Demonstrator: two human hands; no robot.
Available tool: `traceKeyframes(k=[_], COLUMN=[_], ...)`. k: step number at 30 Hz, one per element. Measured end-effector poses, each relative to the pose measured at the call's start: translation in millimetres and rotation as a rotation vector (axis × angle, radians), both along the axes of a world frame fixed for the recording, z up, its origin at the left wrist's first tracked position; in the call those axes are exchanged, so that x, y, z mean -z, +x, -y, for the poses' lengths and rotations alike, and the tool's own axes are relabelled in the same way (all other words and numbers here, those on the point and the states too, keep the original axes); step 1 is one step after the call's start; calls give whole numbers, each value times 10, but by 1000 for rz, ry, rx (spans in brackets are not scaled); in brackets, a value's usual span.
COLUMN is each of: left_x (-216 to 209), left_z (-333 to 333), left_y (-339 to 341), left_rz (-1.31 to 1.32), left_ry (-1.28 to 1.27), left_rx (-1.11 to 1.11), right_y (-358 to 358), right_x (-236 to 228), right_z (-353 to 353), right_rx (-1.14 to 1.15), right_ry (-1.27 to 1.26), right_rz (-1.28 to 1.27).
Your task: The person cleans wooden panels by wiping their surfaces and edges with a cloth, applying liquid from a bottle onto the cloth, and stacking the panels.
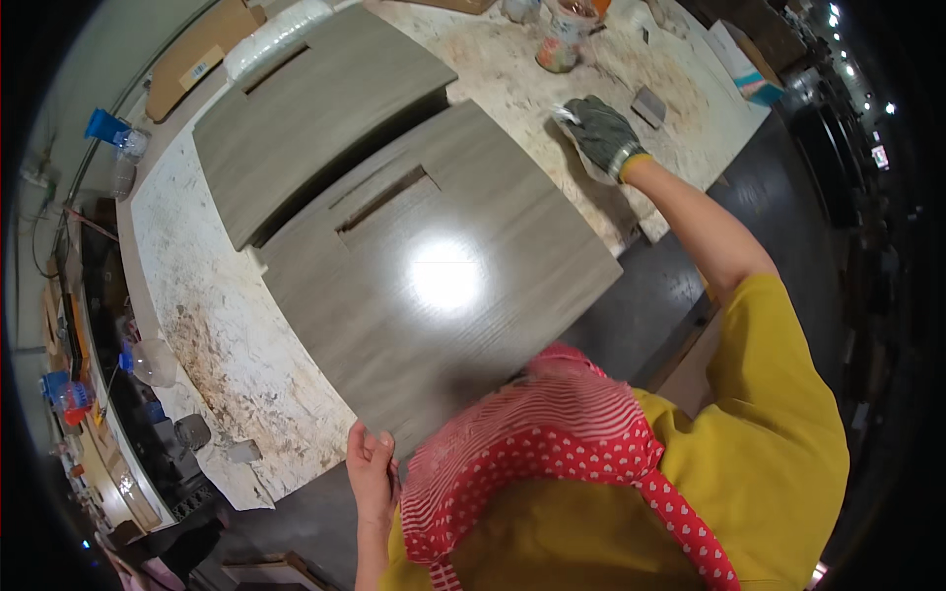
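A grey wood-grain panel (512,217) with a rectangular slot lies in front of me, its near edge by my apron. My left hand (372,475), bare, grips the panel's near left corner with curled fingers. Out to the right, beyond the panel, my right hand (603,136) wears a dark grey work glove. It is closed on a white, crumpled cloth or paper (566,116), mostly hidden under the fingers. Behind the near panel lies a second grey panel (335,98) with a similar slot, a dark gap between the two.
Both panels rest on a stained white table cover (236,345). A grey sanding block (648,106) lies right of my glove. Farther back stand a smeared plastic cup (559,54) and a white-and-teal box (754,74). Clear bottles with blue parts (126,148) are at the left edge.
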State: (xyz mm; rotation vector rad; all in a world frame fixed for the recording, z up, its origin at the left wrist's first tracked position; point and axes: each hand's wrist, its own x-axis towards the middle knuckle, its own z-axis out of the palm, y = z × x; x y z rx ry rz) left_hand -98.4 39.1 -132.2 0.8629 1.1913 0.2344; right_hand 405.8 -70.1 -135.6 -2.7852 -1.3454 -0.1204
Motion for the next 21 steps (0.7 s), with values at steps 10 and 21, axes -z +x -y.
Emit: traceKeyframes(k=[10, 21], left_x=[-100, -266], left_z=[5, -186], left_y=[6, 434], left_rz=[-80, 320], left_ry=[23, 82], left_rx=[-89, 27], right_y=[-671, -215], right_x=[-37, 96], right_z=[-293, -26], right_rx=[-289, 126], right_ry=[466, 565], right_rz=[-469, -1358])
